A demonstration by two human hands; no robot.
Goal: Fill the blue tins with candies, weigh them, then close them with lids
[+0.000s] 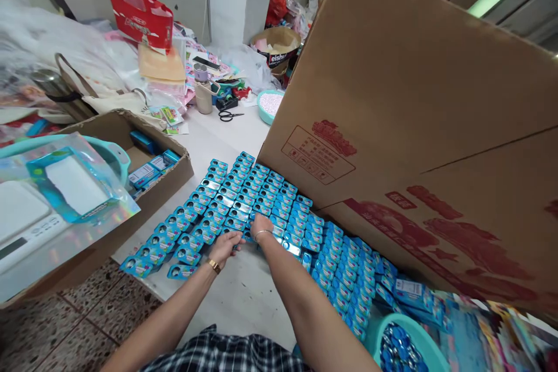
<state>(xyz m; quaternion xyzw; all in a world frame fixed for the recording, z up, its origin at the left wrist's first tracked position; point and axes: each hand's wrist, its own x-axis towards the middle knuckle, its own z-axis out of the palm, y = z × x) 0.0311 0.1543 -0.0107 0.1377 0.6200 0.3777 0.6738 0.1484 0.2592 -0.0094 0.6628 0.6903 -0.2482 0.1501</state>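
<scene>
Rows of small blue printed boxes stand close together on the pale table. Dark round openings show on top of the boxes at the left, while many at the right bear blue round pieces. My left hand, with a gold watch on its wrist, is at the front edge of the middle rows, fingers pinched together; what is in them, if anything, is hidden. Just right of it, my right hand is closed in a fist over the box tops, with its fingertips out of sight.
A tall cardboard carton walls off the right side. At lower right, a turquoise basin holds blue round pieces. On the left stands an open carton with a bagged white scale. Scissors and a cup lie farther back.
</scene>
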